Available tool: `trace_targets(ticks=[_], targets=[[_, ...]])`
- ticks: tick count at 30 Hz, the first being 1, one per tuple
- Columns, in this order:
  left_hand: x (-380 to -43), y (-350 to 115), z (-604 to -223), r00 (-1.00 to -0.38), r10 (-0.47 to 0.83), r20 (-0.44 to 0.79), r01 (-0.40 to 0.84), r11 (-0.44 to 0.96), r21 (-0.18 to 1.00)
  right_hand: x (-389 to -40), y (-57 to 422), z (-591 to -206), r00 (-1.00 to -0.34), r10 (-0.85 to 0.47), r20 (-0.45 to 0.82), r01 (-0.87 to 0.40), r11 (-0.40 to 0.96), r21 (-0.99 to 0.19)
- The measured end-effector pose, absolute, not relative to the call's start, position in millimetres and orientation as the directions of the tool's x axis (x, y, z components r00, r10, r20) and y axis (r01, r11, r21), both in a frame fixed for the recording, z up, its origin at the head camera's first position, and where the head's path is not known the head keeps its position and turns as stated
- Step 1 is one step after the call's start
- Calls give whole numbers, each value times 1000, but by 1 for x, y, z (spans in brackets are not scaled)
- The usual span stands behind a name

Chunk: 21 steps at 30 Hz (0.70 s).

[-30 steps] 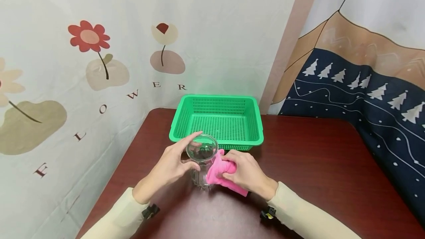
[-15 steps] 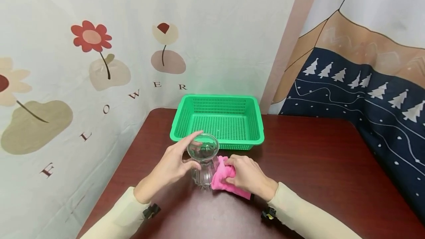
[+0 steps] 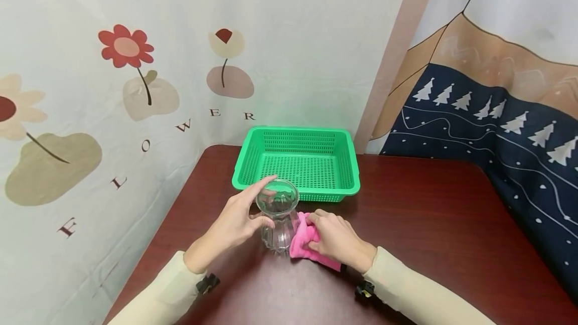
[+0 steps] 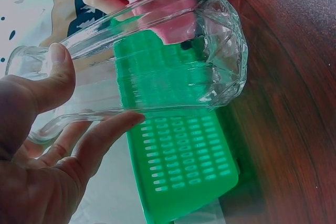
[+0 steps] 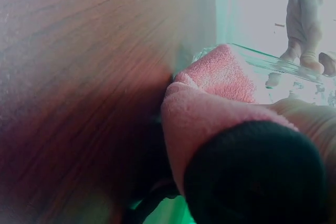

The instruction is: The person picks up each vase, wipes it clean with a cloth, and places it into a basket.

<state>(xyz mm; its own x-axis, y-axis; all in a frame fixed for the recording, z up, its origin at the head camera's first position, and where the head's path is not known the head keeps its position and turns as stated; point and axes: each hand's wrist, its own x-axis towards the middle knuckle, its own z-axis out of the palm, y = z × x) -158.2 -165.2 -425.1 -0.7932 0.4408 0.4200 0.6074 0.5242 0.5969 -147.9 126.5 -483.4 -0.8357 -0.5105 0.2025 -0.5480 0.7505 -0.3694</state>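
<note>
A clear glass vase (image 3: pixel 276 238) with a wide round rim and a faceted base is at the middle of the table. My left hand (image 3: pixel 236 220) holds it near the neck, thumb on the near side and fingers round the far side; the left wrist view shows the thumb over the glass (image 4: pixel 157 72). Against the right side of the vase, low down, lies a bunched pink fluffy cloth (image 3: pixel 304 242). My right hand (image 3: pixel 337 237) grips this cloth from above. A black end (image 5: pixel 257 177) of the cloth bundle fills the lower part of the right wrist view.
Behind the vase stands a green perforated plastic basket (image 3: pixel 352 177) on the dark red-brown table (image 3: pixel 429 224). Printed curtains (image 3: pixel 307 54) hang along the left, the back and the right of the table.
My right hand and the pink cloth have slid slightly down and to the right along the vase. The left hand keeps its hold, with the vase barely shifted.
</note>
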Motion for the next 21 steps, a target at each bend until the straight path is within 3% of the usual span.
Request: trace_targets(ticks=[21], targets=[[-158,-165,-426,-791,438,427,611,525,592,-145,129,-491,-807,-500,315,-591,675,-441]])
